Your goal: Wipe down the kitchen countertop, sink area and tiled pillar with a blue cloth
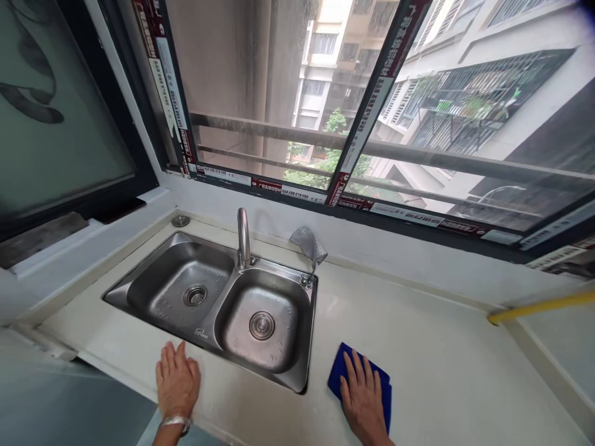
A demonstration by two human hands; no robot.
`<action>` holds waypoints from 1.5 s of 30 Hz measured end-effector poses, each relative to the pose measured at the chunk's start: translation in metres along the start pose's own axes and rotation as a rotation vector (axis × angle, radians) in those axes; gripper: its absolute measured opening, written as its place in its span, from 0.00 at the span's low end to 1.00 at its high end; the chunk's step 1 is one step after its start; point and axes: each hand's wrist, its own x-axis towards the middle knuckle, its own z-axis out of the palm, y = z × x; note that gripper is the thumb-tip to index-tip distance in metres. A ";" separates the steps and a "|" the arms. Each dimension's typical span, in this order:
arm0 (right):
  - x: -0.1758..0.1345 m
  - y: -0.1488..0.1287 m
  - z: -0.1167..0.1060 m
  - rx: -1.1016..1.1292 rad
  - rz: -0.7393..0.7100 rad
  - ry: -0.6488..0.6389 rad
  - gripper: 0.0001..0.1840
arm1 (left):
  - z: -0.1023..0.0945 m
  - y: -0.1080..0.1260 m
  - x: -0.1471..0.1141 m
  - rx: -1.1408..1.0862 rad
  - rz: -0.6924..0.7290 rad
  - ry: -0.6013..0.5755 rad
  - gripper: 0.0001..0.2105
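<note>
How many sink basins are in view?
2: the left basin, farther from the blue cloth, and the right basin, nearer it. None appears hidden.

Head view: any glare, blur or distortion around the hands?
Head view: daylight through the window, pale building outside nearly washed out; glints on the steel sink; left hand, right hand and blue cloth look reasonably clear; wide-angle stretch toward the edges, window lines leaning; dark smudge in the top right corner.
</note>
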 end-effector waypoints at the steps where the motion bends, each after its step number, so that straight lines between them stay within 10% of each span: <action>1: 0.011 0.002 0.002 0.006 -0.009 -0.007 0.33 | 0.000 0.002 -0.001 0.021 -0.015 -0.013 0.27; 16: 0.266 -0.002 0.082 -0.112 0.214 -0.146 0.31 | 0.001 0.003 -0.001 0.095 0.013 -0.105 0.29; 22: 0.314 -0.001 0.106 -0.086 0.296 -0.173 0.32 | -0.003 0.005 0.001 0.098 -0.007 -0.141 0.29; 28: 0.269 -0.019 0.077 -0.063 0.232 -0.158 0.29 | -0.004 0.005 0.001 0.106 0.016 -0.107 0.29; 36: 0.132 -0.042 0.016 -0.059 -0.071 -0.148 0.27 | 0.001 0.004 -0.004 -0.011 0.013 0.023 0.27; 45: -0.052 0.021 -0.032 0.022 -0.271 -0.030 0.32 | 0.004 -0.007 -0.011 -0.153 0.068 0.036 0.28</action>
